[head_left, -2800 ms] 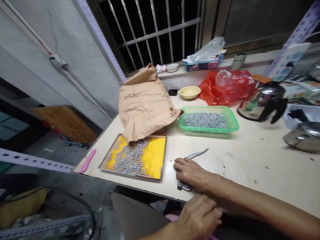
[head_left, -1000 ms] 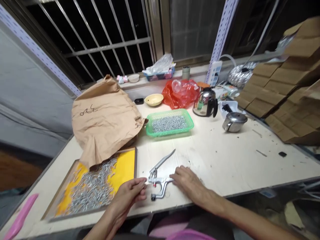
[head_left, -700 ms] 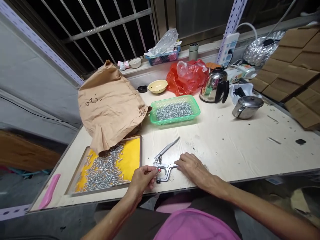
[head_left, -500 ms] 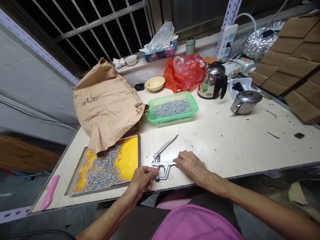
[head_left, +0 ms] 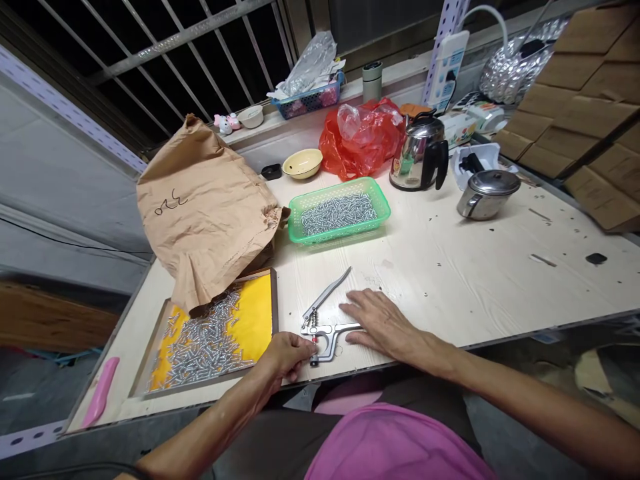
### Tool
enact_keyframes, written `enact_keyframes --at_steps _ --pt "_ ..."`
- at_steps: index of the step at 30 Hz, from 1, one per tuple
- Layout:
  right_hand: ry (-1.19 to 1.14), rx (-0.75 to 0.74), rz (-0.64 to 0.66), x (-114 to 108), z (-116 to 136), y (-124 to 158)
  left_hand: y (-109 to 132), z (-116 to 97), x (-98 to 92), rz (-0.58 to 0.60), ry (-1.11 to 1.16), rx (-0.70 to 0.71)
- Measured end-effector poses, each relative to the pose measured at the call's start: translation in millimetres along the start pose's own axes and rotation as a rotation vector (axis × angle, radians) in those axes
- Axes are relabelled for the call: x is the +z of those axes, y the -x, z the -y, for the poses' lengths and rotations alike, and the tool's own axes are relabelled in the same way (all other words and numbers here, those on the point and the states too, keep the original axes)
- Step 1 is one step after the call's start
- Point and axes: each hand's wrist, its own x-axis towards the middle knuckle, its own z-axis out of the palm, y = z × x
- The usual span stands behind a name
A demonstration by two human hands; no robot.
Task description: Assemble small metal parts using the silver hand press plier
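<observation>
A pair of grey metal snap-fastener pliers (head_left: pixel 327 331) lies on the table in front of me, its upper lever raised and a spring and red part at its jaw. My left hand (head_left: pixel 286 355) is closed in a pinch right at that jaw; whatever sits between the fingertips is hidden or too small to name. Over the end of the lower handle, my right hand (head_left: pixel 383 323) is spread, thumb on one side and fingers on the other, not wrapped round it. Left of the pliers, a shallow tray (head_left: pixel 275 300) with a yellow bottom holds many small silvery metal pieces (head_left: pixel 210 347).
A green basket (head_left: pixel 339 239) of similar metal pieces stands behind the pliers. A brown paper bag (head_left: pixel 205 213) leans over the tray. A pink-handled object (head_left: pixel 100 393) lies at the left edge. Farther back are a red plastic bag (head_left: pixel 360 143), a kettle (head_left: pixel 417 157) and a lidded metal pot (head_left: pixel 487 197).
My right hand has loosened from the handle; its fingers have spread and the thumb has come apart below. My left hand stays at the jaw. The view has shifted slightly.
</observation>
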Motion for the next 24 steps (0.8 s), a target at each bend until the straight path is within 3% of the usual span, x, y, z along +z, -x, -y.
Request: enact_keyframes --at_steps 7,12,19,22,24 --pt "0.089 -0.100 0.190 -18 -27 -34 3 0 1.3 0.006 0.003 -0.003" --pt "0.100 -0.131 0.164 -26 -22 -47 4 1 0.7 0.005 0.007 -0.002" --pt "0.137 -0.116 0.166 -27 -21 -45 7 8 2.2 0.000 -0.005 -0.025" --pt "0.137 -0.113 0.163 -28 -20 -42 12 9 4.3 -0.134 -0.182 0.093" --pt "0.143 -0.126 0.180 -30 -18 -40 15 5 7.8 -0.301 -0.368 0.321"
